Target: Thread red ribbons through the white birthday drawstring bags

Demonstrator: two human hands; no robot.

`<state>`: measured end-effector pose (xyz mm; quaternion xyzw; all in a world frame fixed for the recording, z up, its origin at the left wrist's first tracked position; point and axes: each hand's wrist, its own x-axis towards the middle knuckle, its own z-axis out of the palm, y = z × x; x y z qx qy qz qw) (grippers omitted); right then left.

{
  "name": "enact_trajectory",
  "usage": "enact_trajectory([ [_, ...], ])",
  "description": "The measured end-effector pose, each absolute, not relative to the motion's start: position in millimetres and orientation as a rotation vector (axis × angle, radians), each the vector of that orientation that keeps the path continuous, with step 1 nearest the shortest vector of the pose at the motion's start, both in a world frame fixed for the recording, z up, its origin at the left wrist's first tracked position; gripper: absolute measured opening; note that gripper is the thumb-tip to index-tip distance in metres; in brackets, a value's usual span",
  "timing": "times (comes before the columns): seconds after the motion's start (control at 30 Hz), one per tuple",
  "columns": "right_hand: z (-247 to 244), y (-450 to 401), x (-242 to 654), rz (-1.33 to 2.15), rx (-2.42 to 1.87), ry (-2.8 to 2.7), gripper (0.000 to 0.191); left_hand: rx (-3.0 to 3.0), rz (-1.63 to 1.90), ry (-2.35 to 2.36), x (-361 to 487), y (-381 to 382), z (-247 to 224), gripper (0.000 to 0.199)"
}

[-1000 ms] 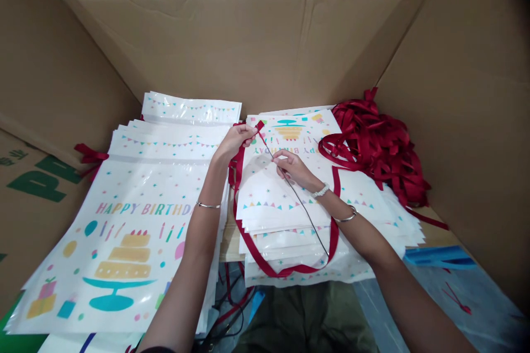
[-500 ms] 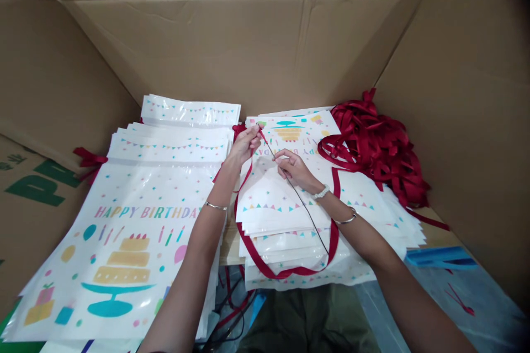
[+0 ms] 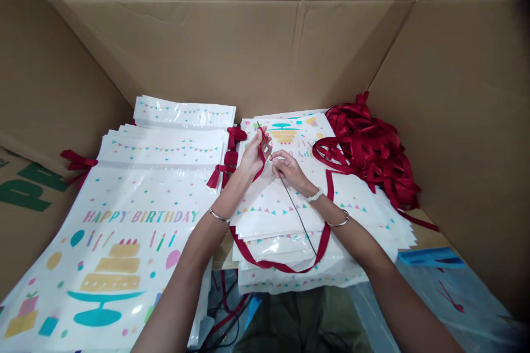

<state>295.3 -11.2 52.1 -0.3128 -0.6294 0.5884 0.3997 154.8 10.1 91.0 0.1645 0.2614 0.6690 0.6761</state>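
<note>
Over the right stack of white printed bags (image 3: 285,204), my left hand (image 3: 254,151) pinches a red ribbon (image 3: 265,266) near the top end of a thin dark rod (image 3: 296,209). My right hand (image 3: 290,170) grips that rod lower down, close beside the left. From the left hand the ribbon hangs down, and a long loop of it curves across the front of the stack. The rod's lower end reaches the loop near the stack's front. Fine detail at the fingertips is too small to make out.
A large stack of birthday bags (image 3: 124,187) with red ribbon ties (image 3: 80,162) lies at the left. A heap of red ribbon (image 3: 372,149) sits back right. Cardboard walls (image 3: 186,49) rise at the back and sides. Blue plastic (image 3: 433,257) lies front right.
My left hand has moved slightly right and down, closer to my right hand. The ribbon now hangs against the left hand. The whole view has shifted a little.
</note>
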Motion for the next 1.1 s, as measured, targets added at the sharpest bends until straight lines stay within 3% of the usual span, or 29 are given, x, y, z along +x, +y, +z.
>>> enact_trajectory([
  [0.43,66.0,-21.4,305.5,1.566,-0.864,-1.736,0.036,0.276,1.611,0.468,152.1,3.1,108.3,0.016],
  [0.67,70.2,-48.3,329.6,1.666,-0.842,-1.949,0.029,0.346,1.84,0.466,65.5,-5.2,174.0,0.023],
  [0.87,86.6,-45.0,242.9,1.792,-0.577,-2.204,0.046,0.468,1.765,0.307,80.4,-33.5,230.1,0.038],
  [0.97,99.5,-45.8,195.7,1.912,-0.508,-2.282,0.04,0.521,1.736,0.352,93.6,-52.1,247.3,0.038],
  [1.1,118.0,-43.4,171.6,1.874,-0.744,-1.975,0.036,0.583,1.79,0.389,103.3,-91.1,271.3,0.035],
])
